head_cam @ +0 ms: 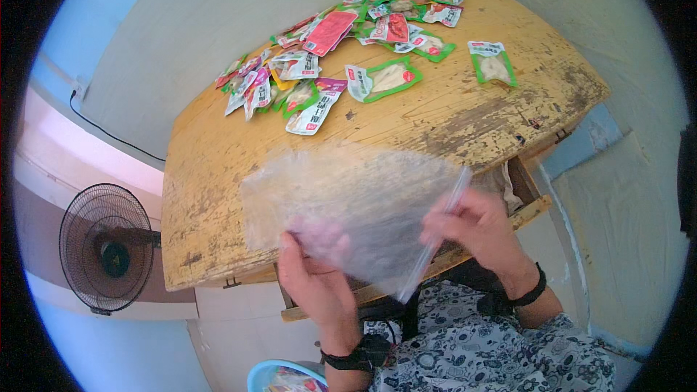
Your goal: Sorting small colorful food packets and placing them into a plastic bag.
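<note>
A clear plastic zip bag (354,196) stretches between my two hands, above the front edge of a worn wooden table (218,174). My left hand (318,272) pinches its lower edge; the fingers behind show blurred through the film. At the other side, my right hand (468,226) grips the bag by its zip strip (457,190). Nothing shows inside the bag. Beyond it lie two single snack packets, one green-edged packet (384,79) near the middle and another green-edged packet (493,63) to the right.
Several mixed sealed packets (329,32) are heaped along the table's far side. A drawer (531,209) stands pulled out under the front edge. An electric fan (106,247) is at the left. Below, a blue basin (261,373) holds packets.
</note>
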Demonstrator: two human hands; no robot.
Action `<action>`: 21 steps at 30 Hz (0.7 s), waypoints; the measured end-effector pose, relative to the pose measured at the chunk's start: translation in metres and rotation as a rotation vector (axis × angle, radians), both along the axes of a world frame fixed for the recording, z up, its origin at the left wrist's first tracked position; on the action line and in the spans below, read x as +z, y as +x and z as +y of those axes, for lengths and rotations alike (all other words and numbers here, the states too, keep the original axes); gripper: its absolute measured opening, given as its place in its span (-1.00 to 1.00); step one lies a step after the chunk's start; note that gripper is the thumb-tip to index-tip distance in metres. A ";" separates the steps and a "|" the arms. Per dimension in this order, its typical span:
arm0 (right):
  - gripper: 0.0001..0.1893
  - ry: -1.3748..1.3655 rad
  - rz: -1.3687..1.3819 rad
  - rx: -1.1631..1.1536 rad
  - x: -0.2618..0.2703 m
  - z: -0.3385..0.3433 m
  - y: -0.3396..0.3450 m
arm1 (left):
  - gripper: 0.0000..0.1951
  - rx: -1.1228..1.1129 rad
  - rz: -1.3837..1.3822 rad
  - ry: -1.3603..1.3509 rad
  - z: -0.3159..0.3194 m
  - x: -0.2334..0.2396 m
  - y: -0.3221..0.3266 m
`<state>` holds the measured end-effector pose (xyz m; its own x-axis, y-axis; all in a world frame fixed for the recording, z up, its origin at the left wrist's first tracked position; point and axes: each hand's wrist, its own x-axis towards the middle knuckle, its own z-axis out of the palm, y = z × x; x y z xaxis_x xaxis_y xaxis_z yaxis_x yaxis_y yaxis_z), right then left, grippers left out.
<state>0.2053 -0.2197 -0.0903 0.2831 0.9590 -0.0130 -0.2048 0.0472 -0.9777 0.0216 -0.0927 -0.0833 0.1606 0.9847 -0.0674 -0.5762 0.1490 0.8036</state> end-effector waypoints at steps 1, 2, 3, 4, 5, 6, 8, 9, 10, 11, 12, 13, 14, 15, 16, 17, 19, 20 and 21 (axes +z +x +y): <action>-0.78 0.027 0.032 -0.144 0.006 0.001 0.004 | -0.67 -0.014 -0.017 0.086 0.008 -0.007 -0.010; -0.87 0.055 0.064 -0.288 0.011 0.001 0.007 | -0.67 -0.014 -0.018 0.090 0.010 -0.012 -0.020; -0.87 0.058 0.059 -0.297 0.017 -0.002 0.011 | -0.69 -0.042 0.071 0.117 0.012 -0.011 -0.027; -0.88 0.030 0.060 -0.287 0.023 -0.008 0.017 | -0.70 -0.070 0.157 0.144 0.013 -0.011 -0.029; -0.89 0.003 0.059 -0.278 0.030 -0.012 0.020 | -0.70 -0.078 0.149 0.148 0.010 -0.011 -0.024; -0.89 0.009 0.054 -0.271 0.035 -0.013 0.020 | -0.72 0.207 0.301 0.253 0.004 -0.002 -0.016; -0.89 0.093 -0.016 -0.224 0.046 -0.018 0.017 | -0.75 0.603 0.542 0.382 -0.001 0.014 -0.013; -0.89 0.098 -0.032 -0.232 0.055 -0.022 0.017 | -0.75 0.597 0.525 0.382 -0.007 0.020 -0.015; -0.87 0.098 -0.042 -0.196 0.063 -0.025 0.016 | -0.74 0.442 0.536 0.445 -0.018 0.026 -0.025; -0.85 0.099 -0.053 -0.159 0.070 -0.026 0.014 | -0.73 0.289 0.544 0.507 -0.025 0.028 -0.034; -0.85 0.102 -0.075 -0.163 0.077 -0.031 0.012 | -0.69 0.166 0.482 0.613 -0.035 0.025 -0.029; -0.83 0.083 -0.190 -0.127 0.083 -0.033 0.008 | -0.65 -0.059 0.492 0.804 -0.038 0.027 -0.023; -0.81 0.069 -0.292 -0.078 0.085 -0.031 0.004 | -0.60 -0.279 0.515 0.993 -0.040 0.033 -0.019; -0.81 0.077 -0.303 -0.071 0.084 -0.029 0.001 | -0.50 -0.451 0.384 0.820 -0.052 0.039 -0.006; -0.79 0.080 -0.308 -0.024 0.085 -0.025 -0.003 | -0.47 -0.472 0.447 0.900 -0.056 0.050 0.001; -0.76 0.083 -0.312 0.022 0.087 -0.023 -0.006 | -0.47 -0.460 0.444 0.910 -0.059 0.047 0.005; -0.76 -0.021 -0.262 0.060 0.092 -0.024 -0.006 | -0.46 -0.467 0.450 0.896 -0.058 0.041 0.015; -0.76 0.047 -0.372 0.041 0.086 -0.024 -0.004 | -0.52 -0.463 0.471 0.904 -0.060 0.043 0.017; -0.76 0.110 -0.477 0.025 0.081 -0.025 -0.002 | -0.52 -0.459 0.466 0.909 -0.060 0.044 0.018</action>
